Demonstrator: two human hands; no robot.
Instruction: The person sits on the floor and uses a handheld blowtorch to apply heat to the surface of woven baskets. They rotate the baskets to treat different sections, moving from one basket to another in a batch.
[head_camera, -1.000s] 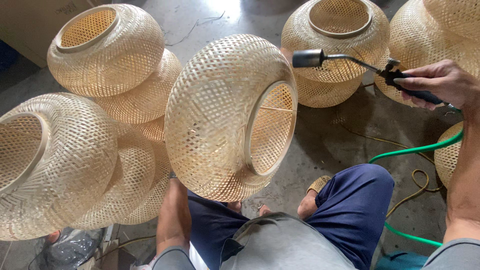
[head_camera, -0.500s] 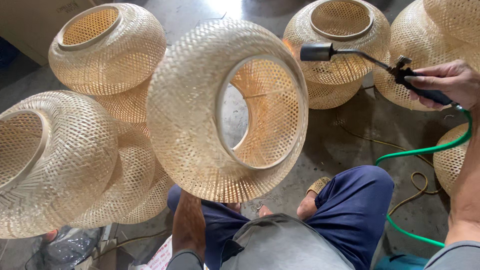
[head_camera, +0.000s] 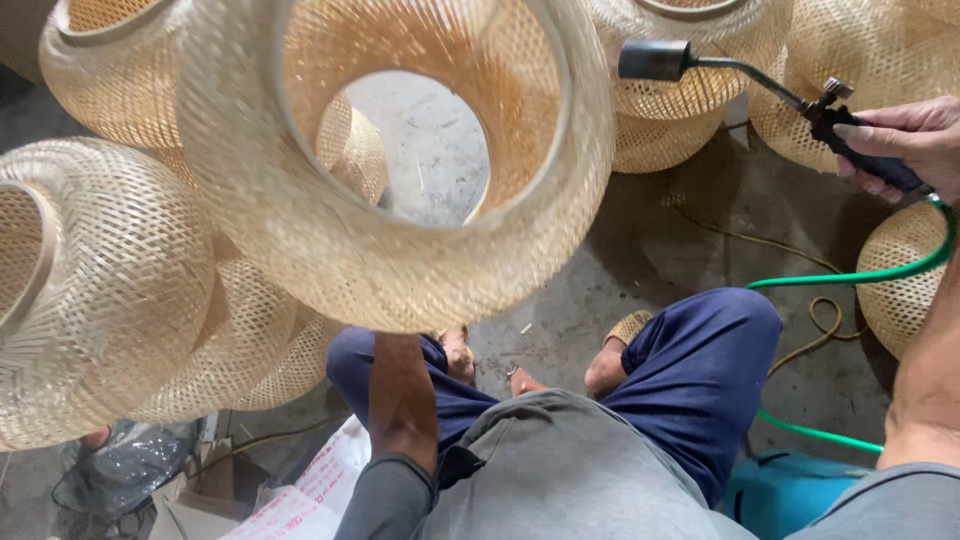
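right hand (head_camera: 900, 140): wrapped tight round black torch (head_camera: 790, 95) handle, green hose (head_camera: 850, 278) trailing | left hand: hidden behind big woven basket (head_camera: 400, 250), grip not seen | more baskets (head_camera: 90, 290) on floor

Even, soft daylight; faint shadows on the concrete floor (head_camera: 640, 270). The near woven lampshade (head_camera: 400, 260) shows motion blur; edges bulge slightly.
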